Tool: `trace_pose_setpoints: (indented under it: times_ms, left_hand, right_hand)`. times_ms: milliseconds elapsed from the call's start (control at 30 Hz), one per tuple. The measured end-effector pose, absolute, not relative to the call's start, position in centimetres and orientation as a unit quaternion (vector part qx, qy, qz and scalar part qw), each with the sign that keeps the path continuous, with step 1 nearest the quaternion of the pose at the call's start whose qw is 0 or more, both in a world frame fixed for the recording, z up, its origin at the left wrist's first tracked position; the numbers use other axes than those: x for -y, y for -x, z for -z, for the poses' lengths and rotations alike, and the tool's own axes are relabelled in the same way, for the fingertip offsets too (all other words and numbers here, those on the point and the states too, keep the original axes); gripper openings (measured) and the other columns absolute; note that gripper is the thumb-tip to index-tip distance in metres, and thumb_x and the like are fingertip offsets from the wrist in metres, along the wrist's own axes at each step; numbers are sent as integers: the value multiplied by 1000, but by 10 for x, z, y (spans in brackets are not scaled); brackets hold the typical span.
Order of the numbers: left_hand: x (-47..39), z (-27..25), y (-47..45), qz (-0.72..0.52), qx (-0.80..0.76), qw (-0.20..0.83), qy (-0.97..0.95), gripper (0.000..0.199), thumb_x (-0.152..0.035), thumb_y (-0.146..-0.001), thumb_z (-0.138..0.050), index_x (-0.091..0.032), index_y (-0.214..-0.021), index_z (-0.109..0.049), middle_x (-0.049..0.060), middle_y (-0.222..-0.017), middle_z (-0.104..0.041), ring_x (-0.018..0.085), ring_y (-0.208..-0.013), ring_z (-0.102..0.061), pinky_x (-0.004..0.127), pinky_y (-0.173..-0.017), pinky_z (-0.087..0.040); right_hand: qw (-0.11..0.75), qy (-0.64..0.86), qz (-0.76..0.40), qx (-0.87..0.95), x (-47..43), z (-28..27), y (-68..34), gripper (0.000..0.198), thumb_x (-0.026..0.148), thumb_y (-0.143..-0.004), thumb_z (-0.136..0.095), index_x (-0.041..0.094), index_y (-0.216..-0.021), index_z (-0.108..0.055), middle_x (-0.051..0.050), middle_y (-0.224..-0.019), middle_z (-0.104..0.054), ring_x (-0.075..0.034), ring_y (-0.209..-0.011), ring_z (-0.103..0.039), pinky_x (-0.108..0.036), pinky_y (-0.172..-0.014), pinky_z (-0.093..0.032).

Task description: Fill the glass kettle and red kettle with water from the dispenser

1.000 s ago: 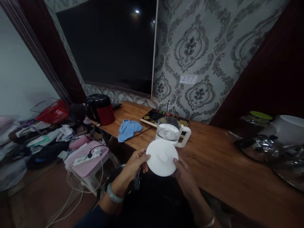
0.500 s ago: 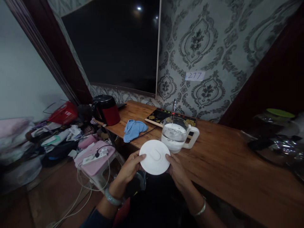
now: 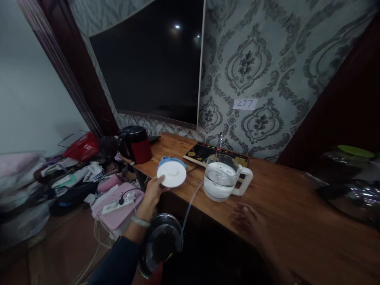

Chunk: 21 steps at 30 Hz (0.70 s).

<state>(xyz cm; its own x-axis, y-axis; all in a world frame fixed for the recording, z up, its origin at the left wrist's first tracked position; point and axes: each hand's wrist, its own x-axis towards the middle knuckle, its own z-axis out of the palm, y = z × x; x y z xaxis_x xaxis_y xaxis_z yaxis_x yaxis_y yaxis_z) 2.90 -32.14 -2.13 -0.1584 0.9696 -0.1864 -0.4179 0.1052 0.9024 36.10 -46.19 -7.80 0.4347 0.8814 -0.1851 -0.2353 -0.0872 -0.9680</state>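
Note:
My left hand (image 3: pixel 154 190) grips the rim of a round white lid (image 3: pixel 172 174), thumb on top, holding it over the table's front edge in front of a blue cloth (image 3: pixel 168 160). To its right stands a clear glass jug (image 3: pixel 219 186) with a white handle, holding water. My right hand (image 3: pixel 249 217) is over the tabletop just below the jug's handle, blurred, its fingers stretched and apart, holding nothing. Behind the jug lies a black hob panel (image 3: pixel 202 152) with gold flowers and a thin metal spout (image 3: pixel 219 141).
A red and black kettle (image 3: pixel 137 145) stands at the wooden table's (image 3: pixel 291 206) left end. Below the front edge is a metal-rimmed pot (image 3: pixel 162 237), with a clear hose (image 3: pixel 191 206) beside it. Left, a pink stool (image 3: pixel 118 213) bears a power strip (image 3: pixel 118 205). Glassware (image 3: pixel 350 186) sits right.
My right hand has let go of the lid and moved right, below the jug's handle. My left hand has carried the lid left and up, in front of the blue cloth.

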Motion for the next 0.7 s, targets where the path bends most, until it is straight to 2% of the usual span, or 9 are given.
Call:
trace_pose_setpoints:
  times_ms: [133, 267, 367, 567, 700]
  left_hand:
    - [266, 12, -29, -635, -502, 541, -228, 4, -10, -78, -66, -10, -82, -65, 4, -63, -62, 12, -52, -58, 26, -50, -55]
    - [227, 9, -32, -648, -515, 530, -183, 15, -8, -77, -67, -12, -91, -65, 4, -68, -63, 14, -63, -64, 26, -55, -57]
    - [208, 12, -31, -653, -522, 521, -172, 22, -9, -77, -67, -15, -98, -64, 4, -71, -64, 15, -67, -65, 25, -55, -57]
    - [181, 16, -13, -667, -540, 488, -160, 22, -7, -80, -61, -13, -101, -63, 5, -73, -63, 14, -63, -64, 24, -52, -55]
    - [159, 16, -5, -665, -548, 479, -168, 20, -5, -80, -60, -11, -100, -62, 5, -73, -61, 14, -63, -63, 24, -52, -56]
  right_hand:
    - [633, 626, -359, 279, 465, 111, -396, 55, 65, -69, -67, 19, -99, -67, -4, -77, -71, -22, -65, -68, -31, -54, -55]
    - [638, 646, -284, 307, 468, 135, -406, 54, 64, -76, -59, 17, -101, -67, -6, -76, -71, -21, -63, -66, -32, -56, -55]
    - [629, 657, -261, 325, 469, 144, -405, 53, 65, -79, -56, 16, -98, -68, -9, -79, -71, -22, -66, -67, -33, -59, -56]
    - [572, 696, -180, 396, 469, 154, -413, 53, 65, -82, -50, 17, -94, -69, -11, -83, -73, -26, -75, -69, -35, -65, -56]
    - [530, 718, -113, 438, 474, 156, -422, 44, 62, -75, -58, 22, -89, -70, -10, -87, -73, -30, -88, -69, -39, -75, -56]
